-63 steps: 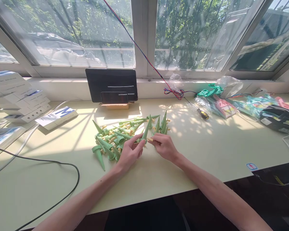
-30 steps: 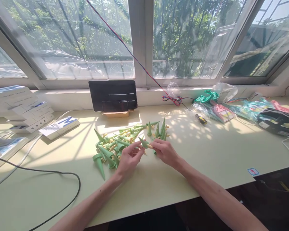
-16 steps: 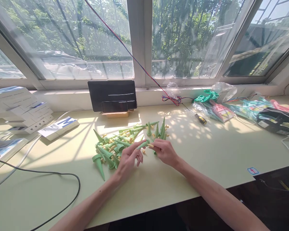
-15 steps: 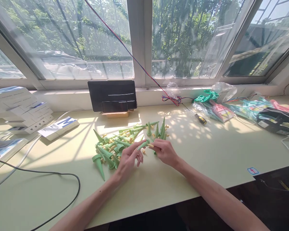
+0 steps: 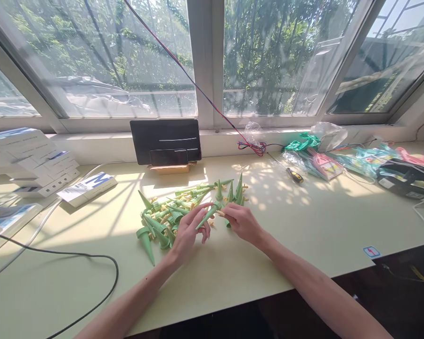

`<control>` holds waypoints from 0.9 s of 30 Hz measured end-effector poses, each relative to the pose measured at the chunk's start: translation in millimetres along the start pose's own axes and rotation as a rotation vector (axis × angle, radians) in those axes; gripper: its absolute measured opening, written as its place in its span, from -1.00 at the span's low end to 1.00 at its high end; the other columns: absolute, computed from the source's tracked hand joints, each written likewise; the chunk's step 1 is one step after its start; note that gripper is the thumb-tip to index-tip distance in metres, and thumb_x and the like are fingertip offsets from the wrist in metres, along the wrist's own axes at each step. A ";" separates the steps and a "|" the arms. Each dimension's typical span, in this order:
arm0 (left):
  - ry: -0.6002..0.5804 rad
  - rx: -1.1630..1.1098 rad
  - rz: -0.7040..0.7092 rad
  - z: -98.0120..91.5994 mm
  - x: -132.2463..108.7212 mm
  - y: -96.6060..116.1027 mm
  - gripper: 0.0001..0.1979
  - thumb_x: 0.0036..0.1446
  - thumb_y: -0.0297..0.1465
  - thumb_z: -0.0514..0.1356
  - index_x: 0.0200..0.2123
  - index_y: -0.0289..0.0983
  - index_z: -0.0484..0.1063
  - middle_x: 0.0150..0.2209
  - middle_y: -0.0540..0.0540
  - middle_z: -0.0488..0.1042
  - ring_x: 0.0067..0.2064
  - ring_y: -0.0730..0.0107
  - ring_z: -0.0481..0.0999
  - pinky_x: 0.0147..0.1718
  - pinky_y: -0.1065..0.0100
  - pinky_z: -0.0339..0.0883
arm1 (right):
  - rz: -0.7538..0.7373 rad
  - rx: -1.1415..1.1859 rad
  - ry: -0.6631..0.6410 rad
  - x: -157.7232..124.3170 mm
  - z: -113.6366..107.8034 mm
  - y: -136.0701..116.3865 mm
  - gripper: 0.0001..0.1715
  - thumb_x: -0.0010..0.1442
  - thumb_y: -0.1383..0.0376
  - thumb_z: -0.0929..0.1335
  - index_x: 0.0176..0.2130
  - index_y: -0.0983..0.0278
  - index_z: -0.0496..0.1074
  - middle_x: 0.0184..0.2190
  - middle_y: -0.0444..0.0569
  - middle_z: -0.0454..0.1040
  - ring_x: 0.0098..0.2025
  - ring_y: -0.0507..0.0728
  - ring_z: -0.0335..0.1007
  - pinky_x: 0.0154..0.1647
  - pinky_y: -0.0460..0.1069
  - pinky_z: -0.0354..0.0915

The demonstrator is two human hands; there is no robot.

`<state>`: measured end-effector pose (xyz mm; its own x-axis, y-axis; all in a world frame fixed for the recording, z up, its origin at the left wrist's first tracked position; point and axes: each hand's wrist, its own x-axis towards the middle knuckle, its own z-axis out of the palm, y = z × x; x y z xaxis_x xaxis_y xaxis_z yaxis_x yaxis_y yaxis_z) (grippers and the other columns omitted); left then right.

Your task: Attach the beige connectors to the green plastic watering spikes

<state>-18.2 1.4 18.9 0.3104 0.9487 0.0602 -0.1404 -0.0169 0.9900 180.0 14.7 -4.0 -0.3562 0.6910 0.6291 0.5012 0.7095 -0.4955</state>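
We see smooth, matt, plastic-looking surfaces on the green cone (image 5: 207, 217) and tan peg (image 5: 220, 213). Our worktop (image 5: 304, 221) looks smooth and mostly matt. The tablet (image 5: 164, 133) shows a glossy black face, the white carton (image 5: 87, 189) smooth printed card, the black cable (image 5: 92, 255) a rough, braided-looking sheath, the clear bag (image 5: 329, 135) crinkled, shiny film.

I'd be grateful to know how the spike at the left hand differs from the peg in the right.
The spike is green, the peg tan. The spike tapers to a point; the peg shows only as a thin stub. The spike lies against the left hand, while the right hand pinches the peg.
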 end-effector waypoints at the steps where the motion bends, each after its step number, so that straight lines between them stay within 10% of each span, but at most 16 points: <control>1: 0.005 -0.010 -0.005 0.3 0.1 0.6 -0.55 0.29 -0.16 0.13 0.14 -0.25 0.39 -0.50 0.00 0.38 -0.57 0.48 0.32 -0.63 0.42 0.24 | -0.007 -0.018 -0.019 -0.1 -0.8 0.4 -0.58 0.45 0.29 0.13 -0.36 0.27 0.41 -0.48 -0.09 0.31 -0.47 0.03 0.19 -0.44 -0.10 0.14; 11: -0.002 -0.061 -0.202 5.2 0.5 6.5 -0.57 0.22 -0.12 0.20 0.03 -0.27 0.36 -0.56 0.10 0.28 -0.64 0.61 0.15 -0.67 0.51 0.02 | -0.100 -0.146 -0.127 -1.3 -7.2 -1.0 -0.66 0.36 0.47 0.14 -0.35 0.27 0.36 -0.45 -0.10 0.30 -0.48 0.01 0.08 -0.48 -0.11 0.01; 27: 0.032 0.018 -0.133 -1.8 3.9 -11.1 -0.45 0.14 -0.11 0.29 0.15 -0.22 0.41 -0.44 0.06 0.31 -0.55 0.59 0.18 -0.63 0.49 0.12 | -0.020 -0.046 -0.090 -2.7 -0.8 -2.6 -0.69 0.34 0.41 0.21 -0.41 0.28 0.39 -0.50 -0.13 0.31 -0.51 -0.01 0.05 -0.49 -0.11 -0.05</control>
<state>-17.2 5.9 7.9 0.2950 0.9525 -0.0754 -0.0829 0.1041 0.9911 180.2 10.9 -3.9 -0.4346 0.6880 0.5811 0.5285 0.7173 -0.4540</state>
